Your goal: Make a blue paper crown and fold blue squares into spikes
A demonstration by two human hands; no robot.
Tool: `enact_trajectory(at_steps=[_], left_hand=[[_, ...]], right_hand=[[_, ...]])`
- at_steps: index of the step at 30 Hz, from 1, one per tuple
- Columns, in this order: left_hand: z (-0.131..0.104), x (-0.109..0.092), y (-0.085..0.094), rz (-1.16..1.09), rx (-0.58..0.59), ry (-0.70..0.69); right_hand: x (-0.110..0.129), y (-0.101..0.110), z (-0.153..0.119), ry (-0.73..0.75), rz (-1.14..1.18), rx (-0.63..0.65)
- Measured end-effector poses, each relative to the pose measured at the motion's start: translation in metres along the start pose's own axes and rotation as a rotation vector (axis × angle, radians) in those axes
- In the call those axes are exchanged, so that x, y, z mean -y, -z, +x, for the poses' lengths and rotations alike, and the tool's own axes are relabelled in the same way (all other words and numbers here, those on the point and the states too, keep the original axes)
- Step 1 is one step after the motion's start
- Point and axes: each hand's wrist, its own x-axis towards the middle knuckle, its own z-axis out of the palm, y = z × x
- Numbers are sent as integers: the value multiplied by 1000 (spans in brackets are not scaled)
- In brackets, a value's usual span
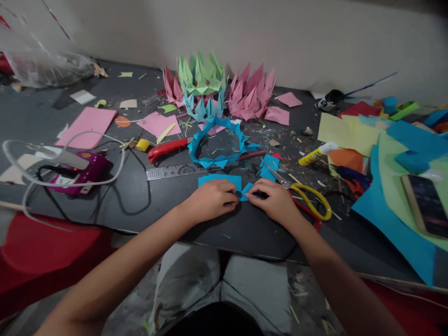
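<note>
Near the table's front edge, my left hand [220, 197] and my right hand [271, 196] pinch a small folded piece of blue paper [246, 192] from either side. Their fingers are closed and partly hide it. Behind my left hand lie flat blue paper pieces [220, 178]. More small blue paper [269, 164] sits beyond my right hand, partly under the scissors. The scissors [311, 199], with yellow and red handles, lie close to that hand. Farther back rests a ring of folded blue paper [219, 142] with pointed edges.
Pink, green and light blue paper crowns [201, 77] stand at the back. A metal ruler [171, 171] and red-handled cutter [168, 150] lie left of centre. A glue stick [317, 154], coloured sheets and a phone [429, 203] occupy the right. A purple power strip [80, 175] with cables sits left.
</note>
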Motion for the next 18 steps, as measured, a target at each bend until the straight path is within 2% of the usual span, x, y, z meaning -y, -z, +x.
enact_trajectory(at_steps=[3,7,14,18], left_hand=[[-2,-6,-2,160,-7,-52],[-6,-11,-2,251,-33,-91],[-13,-8,-1,235,-31,-143],[-11,-9,-2,179,-40,-73]], right_hand=[[-1,-1,0,1,-17,9],[-1,-2,1,6,-48,29],[0,0,4,15,-82,61],[1,0,5,13,-89,70]])
